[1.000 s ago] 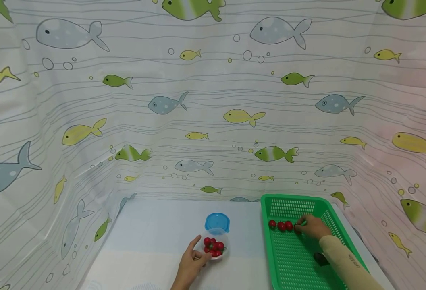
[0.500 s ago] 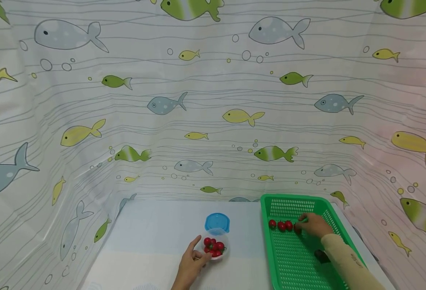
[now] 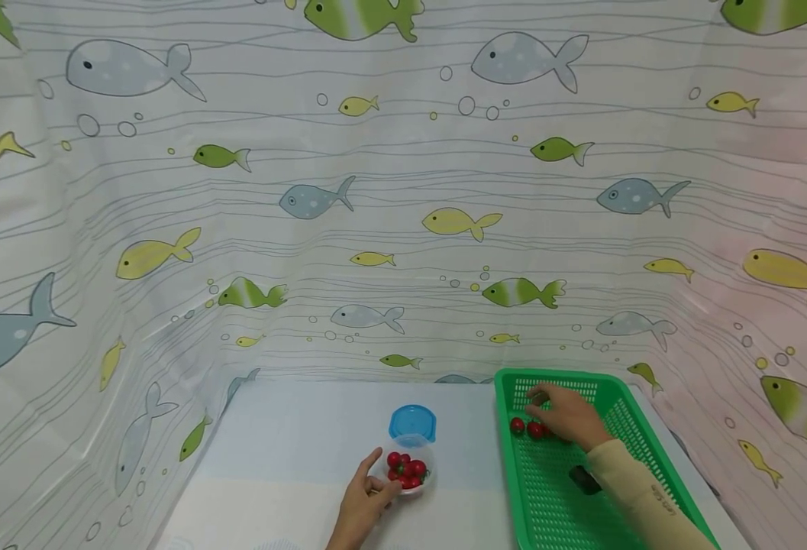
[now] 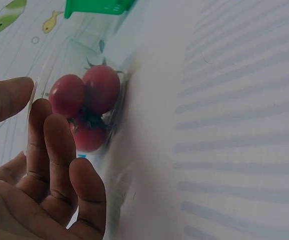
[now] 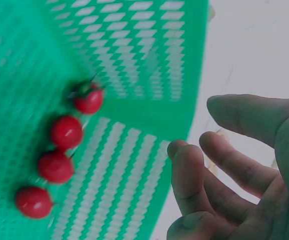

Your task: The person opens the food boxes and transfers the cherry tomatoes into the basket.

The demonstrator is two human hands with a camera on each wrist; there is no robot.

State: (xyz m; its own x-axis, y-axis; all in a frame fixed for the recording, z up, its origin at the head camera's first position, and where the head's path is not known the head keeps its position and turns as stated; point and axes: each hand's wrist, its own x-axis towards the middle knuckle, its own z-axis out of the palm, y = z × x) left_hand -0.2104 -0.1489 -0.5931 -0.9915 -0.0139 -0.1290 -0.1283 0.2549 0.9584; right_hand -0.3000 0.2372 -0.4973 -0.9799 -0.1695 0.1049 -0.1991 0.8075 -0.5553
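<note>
Lower right of head frame: right hand point(image 3: 568, 416) away from right end of tomato row point(image 5: 56, 167), now farther left and higher in frame, fingertips above second tomato point(image 3: 535, 431) in green basket point(image 3: 506, 458). Third tomato point(image 3: 547, 431), plain before, now mostly hidden behind hand. Beige sleeve point(image 3: 640, 489) shifted left; dark object point(image 3: 585, 480) beside it also farther left, slightly higher.

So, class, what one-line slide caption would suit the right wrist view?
Four red tomatoes lined up inside a green basket, with the right hand nearby, holding nothing.
</note>
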